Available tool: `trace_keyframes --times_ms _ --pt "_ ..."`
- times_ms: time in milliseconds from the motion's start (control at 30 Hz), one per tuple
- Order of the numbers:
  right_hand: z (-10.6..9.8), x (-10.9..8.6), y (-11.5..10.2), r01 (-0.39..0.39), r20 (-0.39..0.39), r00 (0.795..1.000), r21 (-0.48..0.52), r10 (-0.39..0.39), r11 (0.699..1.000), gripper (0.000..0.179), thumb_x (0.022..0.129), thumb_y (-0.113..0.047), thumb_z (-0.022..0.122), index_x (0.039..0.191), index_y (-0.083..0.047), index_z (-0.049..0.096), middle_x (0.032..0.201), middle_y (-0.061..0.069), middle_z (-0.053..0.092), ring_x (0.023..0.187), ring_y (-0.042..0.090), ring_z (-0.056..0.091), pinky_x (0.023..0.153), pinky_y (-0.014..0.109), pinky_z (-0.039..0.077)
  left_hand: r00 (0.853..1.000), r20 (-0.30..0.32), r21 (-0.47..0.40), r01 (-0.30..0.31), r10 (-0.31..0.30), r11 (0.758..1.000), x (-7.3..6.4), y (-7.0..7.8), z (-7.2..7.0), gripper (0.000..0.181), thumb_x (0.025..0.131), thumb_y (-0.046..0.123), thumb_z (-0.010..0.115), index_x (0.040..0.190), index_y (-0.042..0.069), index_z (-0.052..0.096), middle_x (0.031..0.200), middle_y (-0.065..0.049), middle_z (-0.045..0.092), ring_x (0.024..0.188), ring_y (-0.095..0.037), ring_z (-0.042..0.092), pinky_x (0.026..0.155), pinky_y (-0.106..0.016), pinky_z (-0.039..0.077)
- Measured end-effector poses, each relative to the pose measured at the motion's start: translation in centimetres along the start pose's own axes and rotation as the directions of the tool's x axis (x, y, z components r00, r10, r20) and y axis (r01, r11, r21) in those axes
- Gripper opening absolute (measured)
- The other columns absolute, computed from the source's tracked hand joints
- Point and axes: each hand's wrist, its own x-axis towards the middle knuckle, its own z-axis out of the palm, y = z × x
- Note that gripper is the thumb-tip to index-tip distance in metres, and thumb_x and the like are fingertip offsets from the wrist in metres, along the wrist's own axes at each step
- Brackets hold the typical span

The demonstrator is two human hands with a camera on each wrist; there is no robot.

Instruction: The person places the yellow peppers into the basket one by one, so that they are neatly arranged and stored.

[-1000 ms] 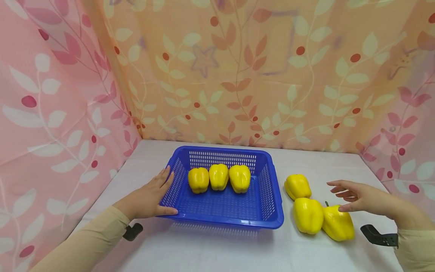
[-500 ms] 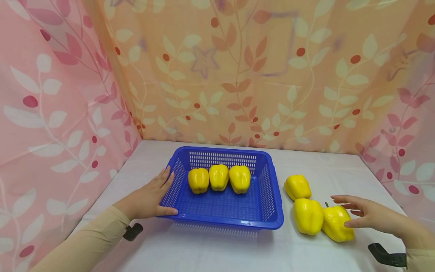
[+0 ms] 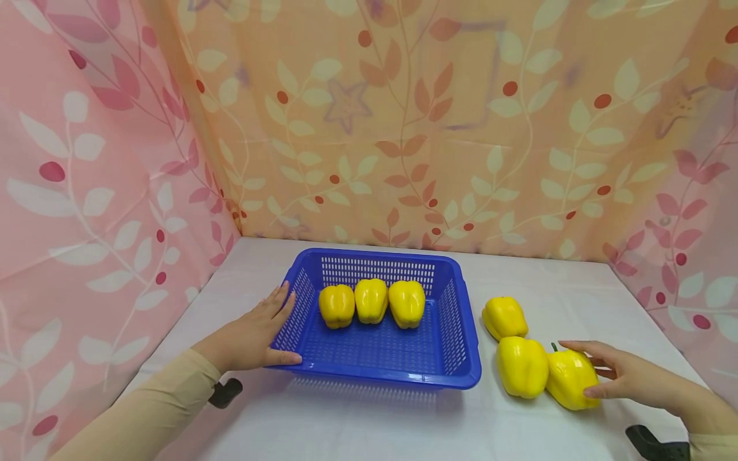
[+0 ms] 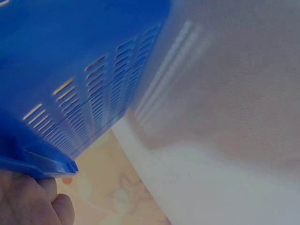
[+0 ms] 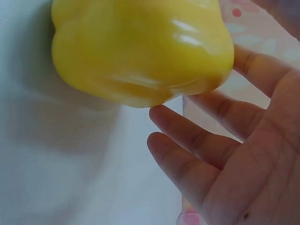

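A blue plastic basket (image 3: 392,378) stands on the white table, with three yellow bell peppers (image 3: 371,301) in a row inside. My left hand (image 3: 250,336) rests at its left side, fingers fairly straight along the rim and thumb on the front corner. In the left wrist view, fingertips (image 4: 61,208) show right at the rim. Three more yellow peppers lie right of the basket. At the rightmost bell pepper (image 3: 573,381), green stem up, is my right hand (image 3: 628,378), fingers behind it, thumb overlapping its near side. In the right wrist view those loosely extended fingers (image 5: 192,133) reach around this pepper.
A yellow pepper (image 3: 523,367) sits against the left side of the rightmost one, and another pepper (image 3: 505,317) lies just behind it. Patterned cloth curtains (image 3: 403,128) enclose the table at the back and both sides. White cloth (image 3: 548,275) covers the tabletop.
My right hand has moved down and slightly right, from above the rightmost bell pepper to close around its right side. My left hand, the basket and the peppers stay in place.
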Motion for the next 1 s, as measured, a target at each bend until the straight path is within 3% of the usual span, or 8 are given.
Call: trace_keyframes --times_ms 100,233,367,500,633,733,933,1000 --pt "0.2 0.0 0.0 -0.031 0.004 1.0 -0.008 0.031 0.999 0.068 0.084 -0.024 0.065 0.142 -0.014 0.031 0.128 -0.018 0.036 0.112 0.019 0.047 0.079 0.018 0.047 1.0 0.001 0.001 0.0 0.0 1.0 0.0 0.0 0.0 0.112 0.071 0.075 0.05 0.146 0.002 0.011 0.152 -0.018 -0.002 0.139 -0.035 0.003 0.108 -0.05 0.017" --pt "0.5 0.1 0.0 -0.041 0.012 0.999 0.019 0.041 0.999 0.075 0.082 -0.024 0.067 0.144 -0.011 0.026 0.136 0.02 0.035 0.112 0.045 0.041 0.085 0.046 0.048 1.0 -0.001 -0.002 -0.006 0.006 1.0 0.0 0.0 -0.1 0.112 0.071 0.075 0.05 0.145 0.001 0.012 0.152 -0.019 -0.001 0.139 -0.036 0.004 0.108 -0.05 0.017" --pt "0.8 0.1 0.2 -0.032 0.011 0.999 0.047 0.031 0.998 0.082 0.079 -0.023 0.069 0.145 -0.012 0.022 0.137 0.033 0.027 0.116 0.018 0.043 0.084 0.063 0.039 1.0 -0.006 0.003 -0.015 0.015 1.0 0.0 0.0 -0.1 0.112 0.071 0.075 0.05 0.145 0.0 0.013 0.152 -0.019 -0.001 0.138 -0.036 0.004 0.109 -0.05 0.017" --pt "1.0 -0.1 0.5 0.016 -0.007 1.0 0.034 -0.015 0.999 0.086 0.077 -0.022 0.071 0.146 -0.013 0.019 0.141 -0.004 0.03 0.1 -0.021 0.032 0.083 0.059 0.042 1.0 -0.008 0.01 -0.02 0.02 1.0 0.0 0.0 0.0 0.112 0.071 0.076 0.049 0.145 0.0 0.013 0.152 -0.02 0.0 0.138 -0.036 0.004 0.109 -0.049 0.017" --pt "1.1 0.0 0.9 0.052 -0.028 0.998 0.043 -0.051 0.998 0.09 0.076 -0.021 0.073 0.146 -0.014 0.016 0.12 -0.043 0.02 0.1 -0.025 0.027 0.082 0.063 0.04 1.0 -0.011 0.006 -0.02 0.02 1.0 -0.1 0.0 -0.1 0.112 0.071 0.076 0.048 0.145 0.0 0.013 0.152 -0.02 0.0 0.138 -0.036 0.004 0.108 -0.05 0.017" --pt "1.2 0.0 0.9 0.065 -0.043 0.997 0.041 -0.063 0.997 0.092 0.075 -0.02 0.073 0.147 -0.014 0.016 0.119 -0.047 0.018 0.101 -0.025 0.028 0.082 0.062 0.041 1.0 -0.01 0.003 -0.018 0.018 1.0 -0.1 0.1 -0.2 0.112 0.071 0.076 0.048 0.145 0.0 0.013 0.152 -0.02 0.0 0.138 -0.036 0.004 0.108 -0.05 0.017" --pt "1.4 0.2 0.9 0.138 -0.128 0.981 -0.07 -0.146 0.988 0.088 0.073 -0.021 0.075 0.144 -0.008 0.024 0.124 -0.04 0.026 0.103 -0.019 0.035 0.078 0.017 0.047 1.0 -0.008 0.003 -0.01 0.01 1.0 0.0 -0.1 0.1 0.113 0.07 0.077 0.048 0.145 0.001 0.012 0.152 -0.019 -0.002 0.139 -0.036 0.004 0.108 -0.05 0.017" --pt "1.4 0.3 0.7 0.125 -0.149 0.979 -0.098 -0.139 0.987 0.086 0.073 -0.023 0.075 0.143 -0.007 0.027 0.127 -0.031 0.032 0.102 -0.018 0.037 0.077 0.015 0.046 1.0 -0.006 0.002 -0.006 0.006 1.0 0.0 -0.1 0.1 0.113 0.07 0.077 0.048 0.146 0.001 0.011 0.152 -0.018 -0.002 0.139 -0.035 0.003 0.109 -0.05 0.017"
